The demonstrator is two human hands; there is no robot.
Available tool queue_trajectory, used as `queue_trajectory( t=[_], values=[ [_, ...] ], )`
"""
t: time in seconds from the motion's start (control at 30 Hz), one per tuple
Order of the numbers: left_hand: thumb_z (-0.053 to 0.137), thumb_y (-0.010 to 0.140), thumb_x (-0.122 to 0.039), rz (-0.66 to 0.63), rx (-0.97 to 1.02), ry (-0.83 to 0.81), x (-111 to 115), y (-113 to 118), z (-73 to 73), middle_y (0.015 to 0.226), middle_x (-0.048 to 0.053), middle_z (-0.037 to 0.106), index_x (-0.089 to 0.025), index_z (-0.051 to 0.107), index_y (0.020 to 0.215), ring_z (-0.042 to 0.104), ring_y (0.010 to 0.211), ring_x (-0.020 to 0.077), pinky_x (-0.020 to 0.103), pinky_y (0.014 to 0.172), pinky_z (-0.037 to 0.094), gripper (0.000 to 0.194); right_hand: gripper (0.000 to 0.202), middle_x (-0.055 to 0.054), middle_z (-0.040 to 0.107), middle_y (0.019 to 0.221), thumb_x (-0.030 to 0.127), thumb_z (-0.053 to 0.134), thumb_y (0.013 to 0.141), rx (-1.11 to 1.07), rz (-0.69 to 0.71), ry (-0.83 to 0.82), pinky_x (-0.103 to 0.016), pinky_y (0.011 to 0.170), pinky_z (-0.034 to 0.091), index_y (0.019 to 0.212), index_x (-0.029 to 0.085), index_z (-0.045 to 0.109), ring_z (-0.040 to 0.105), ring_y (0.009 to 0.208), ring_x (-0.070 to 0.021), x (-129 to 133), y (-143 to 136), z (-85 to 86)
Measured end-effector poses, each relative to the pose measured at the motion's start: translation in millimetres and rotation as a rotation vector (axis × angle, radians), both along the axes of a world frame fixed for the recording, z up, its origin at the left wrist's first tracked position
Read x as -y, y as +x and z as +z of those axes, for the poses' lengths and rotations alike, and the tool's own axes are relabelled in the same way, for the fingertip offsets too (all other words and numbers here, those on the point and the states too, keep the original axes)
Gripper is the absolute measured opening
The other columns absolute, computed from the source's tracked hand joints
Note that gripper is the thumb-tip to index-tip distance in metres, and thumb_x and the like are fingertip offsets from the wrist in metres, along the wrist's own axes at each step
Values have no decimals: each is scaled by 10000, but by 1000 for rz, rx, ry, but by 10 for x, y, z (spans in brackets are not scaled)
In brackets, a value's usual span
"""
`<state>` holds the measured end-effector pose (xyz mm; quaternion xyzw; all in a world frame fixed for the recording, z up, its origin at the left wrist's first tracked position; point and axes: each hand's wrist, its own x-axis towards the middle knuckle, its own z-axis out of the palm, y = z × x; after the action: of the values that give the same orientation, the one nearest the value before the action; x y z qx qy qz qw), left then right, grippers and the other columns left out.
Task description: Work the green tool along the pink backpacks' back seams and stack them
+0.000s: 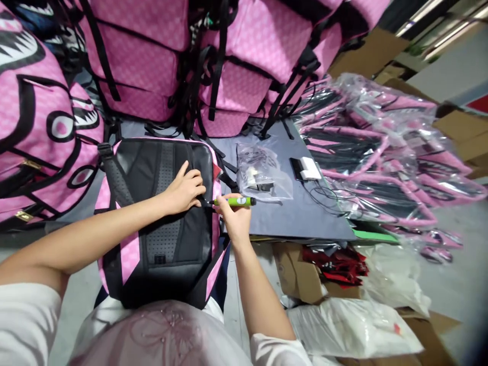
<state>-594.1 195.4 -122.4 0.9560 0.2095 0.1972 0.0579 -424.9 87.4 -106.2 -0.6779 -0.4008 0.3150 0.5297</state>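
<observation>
A pink and black backpack (163,223) lies with its black padded back upward, partly on the table edge and against my body. My left hand (185,188) rests on the upper right part of that panel, fingers apart. In my right hand (235,216) is a green marker (238,202), lying sideways, its dark tip pointing left at the backpack's right edge, close to my left fingertips. A small red tag (216,171) sticks out above the marker.
Pink backpacks (141,56) stand along the table's (305,218) back and left. A clear plastic bag (263,175) and a white device (309,169) with cable lie to the right. Beyond are plastic-wrapped pink bags (381,147); cartons (297,269) and white sacks (354,328) sit below.
</observation>
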Motion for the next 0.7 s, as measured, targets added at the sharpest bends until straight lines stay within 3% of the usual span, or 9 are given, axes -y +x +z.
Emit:
queue_trajectory(
  t=[0.13, 0.37, 0.7],
  values=[
    [785, 781, -304, -11, 100, -47, 8, -5, -89, 931, 57, 667, -166, 681, 862, 547, 1098, 276, 724, 1150, 257, 191, 348, 4, 639, 621, 520, 676, 825, 219, -97, 51, -289, 570, 513, 790, 182, 600, 621, 554, -160, -58, -126, -137],
    [770, 794, -281, -10, 156, -47, 31, -32, -166, 939, 57, 675, -162, 661, 841, 561, 1102, 272, 697, 1162, 272, 168, 286, 4, 645, 625, 454, 619, 885, 547, -28, 94, -264, 568, 492, 772, 193, 593, 596, 522, -140, -107, -174, -189],
    [728, 824, -270, -37, 201, -73, 4, -40, -195, 943, 65, 679, -163, 668, 846, 569, 1109, 282, 715, 1157, 264, 124, 300, -7, 642, 644, 467, 590, 908, 635, -34, 119, -266, 575, 475, 778, 196, 588, 602, 542, -146, -163, -191, -192]
  ],
)
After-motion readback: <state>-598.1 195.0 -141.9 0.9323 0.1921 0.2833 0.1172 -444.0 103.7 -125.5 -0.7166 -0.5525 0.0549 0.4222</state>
